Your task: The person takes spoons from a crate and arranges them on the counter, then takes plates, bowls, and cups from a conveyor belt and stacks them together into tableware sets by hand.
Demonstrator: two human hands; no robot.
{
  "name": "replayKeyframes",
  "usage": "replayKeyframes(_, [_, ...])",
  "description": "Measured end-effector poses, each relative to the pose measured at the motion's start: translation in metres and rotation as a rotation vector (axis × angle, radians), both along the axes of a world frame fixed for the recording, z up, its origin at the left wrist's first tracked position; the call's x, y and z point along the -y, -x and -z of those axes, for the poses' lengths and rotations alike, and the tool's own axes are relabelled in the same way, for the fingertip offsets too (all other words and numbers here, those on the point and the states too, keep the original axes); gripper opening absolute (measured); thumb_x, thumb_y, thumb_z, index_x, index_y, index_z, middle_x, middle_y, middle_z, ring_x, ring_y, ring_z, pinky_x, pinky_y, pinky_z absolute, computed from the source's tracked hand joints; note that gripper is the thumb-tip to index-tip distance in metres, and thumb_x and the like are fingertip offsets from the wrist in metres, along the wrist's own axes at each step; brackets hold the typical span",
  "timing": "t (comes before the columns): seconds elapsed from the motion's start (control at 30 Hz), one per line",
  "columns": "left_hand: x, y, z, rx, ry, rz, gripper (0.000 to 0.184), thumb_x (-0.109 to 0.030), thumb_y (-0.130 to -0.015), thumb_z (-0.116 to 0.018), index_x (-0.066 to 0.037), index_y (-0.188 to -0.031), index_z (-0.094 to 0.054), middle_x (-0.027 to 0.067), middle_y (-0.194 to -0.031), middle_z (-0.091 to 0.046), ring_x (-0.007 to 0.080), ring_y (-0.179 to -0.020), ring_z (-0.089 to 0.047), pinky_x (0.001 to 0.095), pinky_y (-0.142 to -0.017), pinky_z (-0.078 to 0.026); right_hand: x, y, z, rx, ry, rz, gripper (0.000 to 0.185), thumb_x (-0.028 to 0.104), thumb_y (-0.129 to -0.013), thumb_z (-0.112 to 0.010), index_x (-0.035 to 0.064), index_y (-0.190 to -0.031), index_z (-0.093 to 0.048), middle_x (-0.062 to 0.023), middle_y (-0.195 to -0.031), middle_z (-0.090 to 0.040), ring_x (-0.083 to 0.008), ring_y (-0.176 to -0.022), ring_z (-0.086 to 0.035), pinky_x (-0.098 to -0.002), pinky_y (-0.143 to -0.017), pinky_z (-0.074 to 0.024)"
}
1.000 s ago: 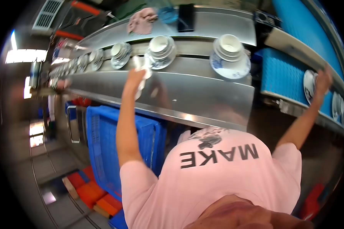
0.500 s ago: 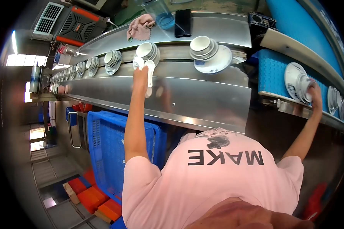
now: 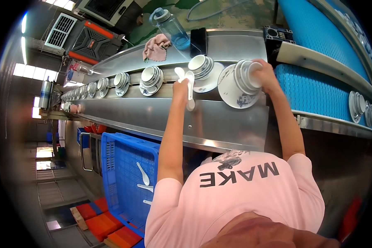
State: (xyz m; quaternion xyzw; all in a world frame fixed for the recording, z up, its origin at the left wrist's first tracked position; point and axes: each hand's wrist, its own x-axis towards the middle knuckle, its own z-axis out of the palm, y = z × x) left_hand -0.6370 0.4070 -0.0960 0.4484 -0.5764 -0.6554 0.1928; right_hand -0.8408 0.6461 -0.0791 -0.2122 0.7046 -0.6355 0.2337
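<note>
My left hand [image 3: 180,87] is closed around several white soup spoons [image 3: 190,84], held over the steel conveyor line. Just beyond it stands a stack of bowls on a plate [image 3: 199,67]. My right hand [image 3: 265,77] grips the upper cup of another stack, white bowls [image 3: 246,76] tilted on their sides against a patterned plate [image 3: 237,97]. That stack is at the right end of the steel surface, beside the blue belt. Further left along the line sits another bowl stack [image 3: 151,78].
More dish stacks [image 3: 121,82] recede leftward. A water bottle [image 3: 173,33], a phone [image 3: 198,42] and a pink cloth [image 3: 157,47] lie on the back ledge. A blue crate [image 3: 128,142] with a few spoons stands below. The blue belt [image 3: 314,91] carries more dishes.
My right hand has moved left from the blue belt to the steel line with its dish stack. My left hand, still holding spoons, has shifted right. Spoons in the crate now show.
</note>
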Motion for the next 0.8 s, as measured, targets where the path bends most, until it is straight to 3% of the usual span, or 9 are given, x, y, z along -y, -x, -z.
replayKeyframes(0.13, [0.013, -0.004, 0.013, -0.019, 0.038, -0.081, 0.026, -0.006, -0.08, -0.046, 0.008, -0.099, -0.054, 0.0145, -0.086, -0.061, 0.0195, -0.077, -0.06, 0.0314, -0.066, -0.045, 0.035, -0.005, 0.022, -0.237, -0.143, 0.078, 0.037, 0.001, -0.066, -0.049, 0.0003, -0.103, -0.053, -0.0201, -0.094, -0.059, -0.0304, -0.089, -0.057, -0.0344, -0.079, -0.0443])
replayKeyframes(0.23, [0.035, -0.017, 0.036, 0.089, 0.273, -0.196, 0.024, -0.006, -0.078, -0.047, 0.008, -0.096, -0.055, 0.0123, -0.082, -0.059, 0.0174, -0.07, -0.057, 0.0314, -0.061, -0.044, 0.056, 0.003, 0.058, -0.233, -0.162, 0.104, 0.04, 0.004, -0.067, -0.051, 0.0018, -0.107, -0.05, -0.0216, -0.094, -0.059, -0.0328, -0.091, -0.056, -0.0354, -0.081, -0.0429])
replayKeyframes(0.27, [0.041, -0.022, 0.044, 0.155, 0.351, -0.28, 0.025, -0.01, -0.073, -0.047, 0.009, -0.086, -0.058, 0.0181, -0.078, -0.061, 0.0247, -0.069, -0.059, 0.0374, -0.063, -0.044, 0.058, 0.006, 0.066, -0.192, -0.217, 0.095, 0.042, 0.005, -0.068, -0.052, 0.0017, -0.11, -0.048, -0.0205, -0.096, -0.058, -0.0309, -0.092, -0.056, -0.035, -0.082, -0.0425])
replayKeyframes(0.37, [0.04, -0.038, 0.042, 0.248, 0.419, -0.291, 0.026, -0.01, -0.073, -0.047, 0.01, -0.085, -0.057, 0.0199, -0.079, -0.061, 0.0263, -0.071, -0.058, 0.0386, -0.066, -0.044, 0.041, 0.016, 0.071, -0.127, -0.229, 0.003, 0.04, 0.006, -0.069, -0.053, -0.0007, -0.108, -0.048, -0.0195, -0.099, -0.058, -0.0286, -0.092, -0.056, -0.0341, -0.082, -0.0422])
replayKeyframes(0.5, [0.031, -0.042, 0.038, 0.169, 0.213, -0.274, 0.022, -0.011, -0.075, -0.045, 0.008, -0.081, -0.054, 0.0133, -0.068, -0.056, 0.0199, -0.043, -0.052, 0.0332, -0.043, -0.042, 0.016, 0.017, 0.046, -0.006, -0.145, -0.235, 0.038, 0.022, -0.084, -0.052, 0.0026, -0.116, -0.048, -0.0133, -0.1, -0.058, -0.0182, -0.09, -0.053, -0.0273, -0.079, -0.0417])
replayKeyframes(0.57, [0.017, -0.045, 0.025, 0.244, 0.269, -0.327, 0.024, -0.015, -0.08, -0.045, 0.006, -0.088, -0.054, 0.0109, -0.066, -0.055, 0.0177, -0.044, -0.051, 0.0309, -0.043, -0.042, -0.015, 0.043, 0.051, -0.267, -0.168, -0.242, 0.033, 0.023, -0.087, -0.05, 0.0032, -0.114, -0.052, -0.0102, -0.101, -0.058, -0.0161, -0.092, -0.053, -0.0261, -0.082, -0.0406])
replayKeyframes(0.63, [0.002, -0.049, 0.02, 0.244, 0.347, -0.358, 0.026, -0.016, -0.083, -0.045, 0.005, -0.093, -0.055, 0.0086, -0.067, -0.054, 0.0141, -0.045, -0.049, 0.0277, -0.042, -0.04, -0.058, 0.057, 0.033, -0.326, -0.18, -0.048, 0.031, 0.024, -0.085, -0.053, 0.0049, -0.109, -0.057, -0.008, -0.101, -0.06, -0.0149, -0.092, -0.054, -0.0266, -0.081, -0.0423])
replayKeyframes(0.67, [-0.005, -0.049, 0.019, 0.309, 0.383, -0.305, 0.025, -0.021, -0.084, -0.046, 0.001, -0.091, -0.055, 0.0137, -0.071, -0.059, 0.0245, -0.05, -0.057, 0.0372, -0.049, -0.045, -0.085, 0.07, 0.035, -0.386, -0.211, 0.076, 0.03, 0.023, -0.085, -0.053, 0.006, -0.11, -0.057, -0.0085, -0.102, -0.06, -0.0156, -0.094, -0.055, -0.0273, -0.082, -0.0426])
replayKeyframes(0.8, [-0.045, -0.032, 0.018, 0.372, 0.972, 0.303, 0.02, -0.019, -0.084, -0.05, -0.005, -0.097, -0.056, 0.0145, -0.074, -0.057, 0.0328, -0.069, -0.055, 0.041, -0.062, -0.045, -0.214, 0.144, 0.069, -0.628, -0.527, 0.599, 0.029, 0.02, -0.085, -0.053, 0.0092, -0.111, -0.058, -0.0122, -0.107, -0.059, -0.0224, -0.096, -0.058, -0.032, -0.082, -0.0455])
